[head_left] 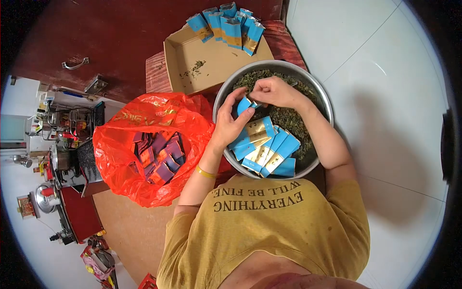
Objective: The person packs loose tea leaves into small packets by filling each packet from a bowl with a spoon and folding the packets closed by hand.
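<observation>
My left hand [230, 119] is closed round a small blue packet [244, 106], over the left side of a metal basin [327, 108]. My right hand [276, 92] is at the packet's top, its thumb and fingers pinched together; what they grip is hidden. A small grey, shiny piece [294, 84] shows beside the right hand, perhaps part of a utensil. Dark green dried leaves [293, 120], like tea, fill much of the basin. Several blue and gold packets [276, 151] lie on the leaves at the near side, below my hands.
Left of the basin sits an open red plastic bag [113, 166] with several purple and orange packets [159, 156]. Behind stands a shallow cardboard box [221, 67] with scattered leaves, several blue packets [233, 31] at its far edge. White tiled floor [385, 159] lies to the right.
</observation>
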Demonstrator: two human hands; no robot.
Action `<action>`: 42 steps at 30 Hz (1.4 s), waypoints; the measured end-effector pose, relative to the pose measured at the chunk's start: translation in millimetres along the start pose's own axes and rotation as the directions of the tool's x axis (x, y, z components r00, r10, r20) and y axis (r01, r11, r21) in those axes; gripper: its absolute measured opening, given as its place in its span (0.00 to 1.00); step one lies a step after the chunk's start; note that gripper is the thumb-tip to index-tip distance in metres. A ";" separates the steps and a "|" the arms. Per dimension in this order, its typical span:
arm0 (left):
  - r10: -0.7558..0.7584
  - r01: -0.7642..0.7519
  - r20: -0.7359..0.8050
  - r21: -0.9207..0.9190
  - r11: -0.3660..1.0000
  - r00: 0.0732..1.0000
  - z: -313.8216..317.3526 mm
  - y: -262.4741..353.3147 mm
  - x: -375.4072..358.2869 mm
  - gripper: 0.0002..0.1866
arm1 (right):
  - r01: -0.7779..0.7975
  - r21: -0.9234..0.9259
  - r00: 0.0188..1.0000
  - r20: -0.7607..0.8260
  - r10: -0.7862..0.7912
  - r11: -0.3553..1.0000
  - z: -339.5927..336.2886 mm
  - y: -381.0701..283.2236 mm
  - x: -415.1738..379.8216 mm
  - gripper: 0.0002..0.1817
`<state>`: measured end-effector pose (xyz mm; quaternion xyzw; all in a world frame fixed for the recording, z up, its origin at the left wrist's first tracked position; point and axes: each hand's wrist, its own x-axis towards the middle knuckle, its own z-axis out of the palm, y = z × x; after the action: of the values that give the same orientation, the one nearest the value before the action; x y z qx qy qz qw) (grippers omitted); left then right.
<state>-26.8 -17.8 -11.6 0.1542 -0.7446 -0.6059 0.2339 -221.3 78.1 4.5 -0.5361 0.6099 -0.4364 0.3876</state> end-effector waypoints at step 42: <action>0.229 -0.127 -0.168 0.467 0.875 0.959 7.0 9.2 0.6 0.41 | -0.221 -0.176 0.891 -0.437 0.125 0.959 -19.4 38.7 4.2 0.20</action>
<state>-30.6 -10.3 -3.7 0.2000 -0.8456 -0.3717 0.3268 -252.3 77.9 -26.0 -0.4121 0.7693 -0.4345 0.2225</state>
